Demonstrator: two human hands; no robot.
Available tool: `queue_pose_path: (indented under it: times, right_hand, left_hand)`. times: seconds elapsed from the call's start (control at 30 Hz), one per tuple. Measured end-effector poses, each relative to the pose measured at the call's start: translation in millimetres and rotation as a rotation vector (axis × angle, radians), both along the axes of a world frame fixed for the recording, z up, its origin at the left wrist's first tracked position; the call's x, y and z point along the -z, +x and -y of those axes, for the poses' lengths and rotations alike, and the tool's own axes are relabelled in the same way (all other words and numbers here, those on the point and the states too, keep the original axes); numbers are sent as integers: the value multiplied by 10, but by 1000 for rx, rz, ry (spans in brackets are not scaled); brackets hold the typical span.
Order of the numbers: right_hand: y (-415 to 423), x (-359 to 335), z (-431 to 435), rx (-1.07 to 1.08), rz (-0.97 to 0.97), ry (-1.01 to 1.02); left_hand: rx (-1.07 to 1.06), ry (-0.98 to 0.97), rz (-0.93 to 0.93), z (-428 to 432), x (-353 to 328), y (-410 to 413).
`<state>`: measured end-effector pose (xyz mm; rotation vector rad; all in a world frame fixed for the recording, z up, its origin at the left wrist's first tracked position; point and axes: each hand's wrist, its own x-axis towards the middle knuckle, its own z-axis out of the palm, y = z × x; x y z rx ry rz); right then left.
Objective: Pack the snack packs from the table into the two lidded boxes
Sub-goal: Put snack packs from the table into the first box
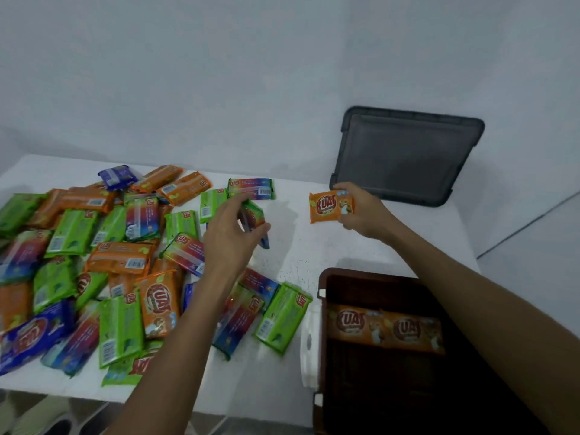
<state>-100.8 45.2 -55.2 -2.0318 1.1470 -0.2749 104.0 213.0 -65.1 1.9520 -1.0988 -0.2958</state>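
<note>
Several snack packs in green, orange, blue and multicolour wrappers (122,262) lie heaped on the left half of the white table (295,246). My left hand (230,233) is above the heap's right edge, its fingers closed on a multicolour pack (255,216) lifted off the table. My right hand (361,211) holds an orange pack (328,205) upright above the table's far right. A dark brown open box (324,340) stands at the near right, with two orange packs (386,329) lying side by side inside.
A dark grey lid (405,155) leans against the wall at the back right. A white latch (310,343) sits on the brown box's left side. The wall runs close behind the table. Floor shows below the near edge.
</note>
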Motion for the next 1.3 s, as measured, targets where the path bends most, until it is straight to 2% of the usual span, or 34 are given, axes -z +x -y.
queue_pose_path:
  times: [0.13,0.33,0.47,0.73,0.93,1.07,1.3]
  right_hand:
    - [-483,-306,-303,43,97,-80]
    - [-1217,-659,-903,128,260,-130]
    - [-1581,-725,-1244,94,280,-51]
    - [-1797,-341,-1502,41,328,271]
    - [-1567,123,-1491,36,229,355]
    - [-1382,386,-1507,55,86,298]
    - [-1266,467,-1544,-213,-337,-182]
  left_hand:
    - [47,-74,-95,-88,-226,-230]
    - [243,-237,-358,-255,-462,-573]
    - [351,-257,-508,-347,-428,-749]
    - [354,-169,-734,-454,-78,-994]
    - [333,-151,-743,-494,8,-1020]
    - [334,-128,-718,-486,11,-1016]
    - [347,-110,-668,-496,1,-1019]
